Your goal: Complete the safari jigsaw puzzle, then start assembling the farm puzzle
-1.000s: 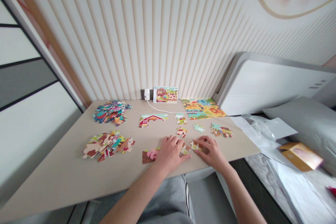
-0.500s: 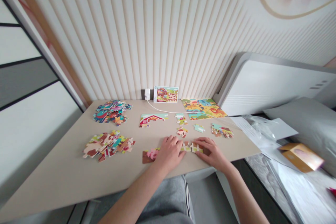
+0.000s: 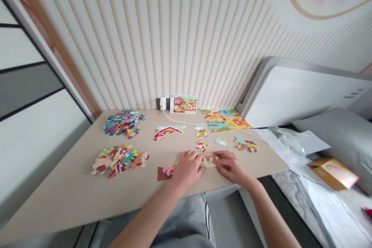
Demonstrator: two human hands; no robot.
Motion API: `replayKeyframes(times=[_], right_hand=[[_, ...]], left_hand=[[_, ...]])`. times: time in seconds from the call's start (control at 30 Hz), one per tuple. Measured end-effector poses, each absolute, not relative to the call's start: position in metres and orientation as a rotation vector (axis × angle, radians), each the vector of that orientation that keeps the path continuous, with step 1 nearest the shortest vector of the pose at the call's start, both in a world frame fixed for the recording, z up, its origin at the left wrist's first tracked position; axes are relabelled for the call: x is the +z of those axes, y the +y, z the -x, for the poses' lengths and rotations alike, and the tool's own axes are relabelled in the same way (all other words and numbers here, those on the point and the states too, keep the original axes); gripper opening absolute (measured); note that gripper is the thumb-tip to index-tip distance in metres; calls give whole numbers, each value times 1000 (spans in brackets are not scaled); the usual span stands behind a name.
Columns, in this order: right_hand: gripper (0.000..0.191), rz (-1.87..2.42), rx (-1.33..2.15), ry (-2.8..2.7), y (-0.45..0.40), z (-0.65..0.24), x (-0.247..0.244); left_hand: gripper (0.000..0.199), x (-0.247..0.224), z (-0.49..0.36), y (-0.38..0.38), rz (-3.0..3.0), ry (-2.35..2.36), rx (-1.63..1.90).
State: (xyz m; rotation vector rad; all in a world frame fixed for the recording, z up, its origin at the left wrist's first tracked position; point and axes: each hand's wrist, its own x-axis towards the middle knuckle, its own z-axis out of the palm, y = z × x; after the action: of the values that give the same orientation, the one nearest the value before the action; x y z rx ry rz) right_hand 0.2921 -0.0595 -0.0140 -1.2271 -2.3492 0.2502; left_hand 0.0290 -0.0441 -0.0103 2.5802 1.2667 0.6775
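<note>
Along the table's front lies a low row of joined jigsaw pieces with a pink pig (image 3: 168,170) at its left end. My left hand (image 3: 188,167) rests over the middle of this row, fingers at its upper edge and thumb at its lower edge. Just right of it, a white-fence section (image 3: 208,161) shows between my hands. My right hand (image 3: 231,167) grips the jigsaw piece at the right end, thumb below and fingers above, covering most of it. The piece appears to meet the fence section; the exact joint is partly hidden.
Behind my hands lie a joined red barn section (image 3: 169,131), a cow piece (image 3: 202,146), a tractor section (image 3: 200,131), a pale blue piece (image 3: 221,141) and a small cluster (image 3: 246,144). Two piece heaps (image 3: 123,124) are at left. A picture card (image 3: 184,104) leans on the wall.
My right hand has slid slightly left with its jigsaw piece, and the gap at the fence section has closed up. My left hand has stayed nearly still.
</note>
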Motion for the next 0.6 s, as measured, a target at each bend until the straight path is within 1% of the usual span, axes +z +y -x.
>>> replayKeyframes(times=[0.33,0.53,0.6], right_hand=[[35,1266,163,-2444,-61,-289,-3],[34,1267,201,-2433,-67,-292,-3],[33,1343,119,-2343,-63,-306,-7]], left_hand=[[24,-12,-29,-44,-2542,1251,688],[28,-10,-30,-48,-2557,1160,684],[29,-10,-30,-49,-2563,1140,682]])
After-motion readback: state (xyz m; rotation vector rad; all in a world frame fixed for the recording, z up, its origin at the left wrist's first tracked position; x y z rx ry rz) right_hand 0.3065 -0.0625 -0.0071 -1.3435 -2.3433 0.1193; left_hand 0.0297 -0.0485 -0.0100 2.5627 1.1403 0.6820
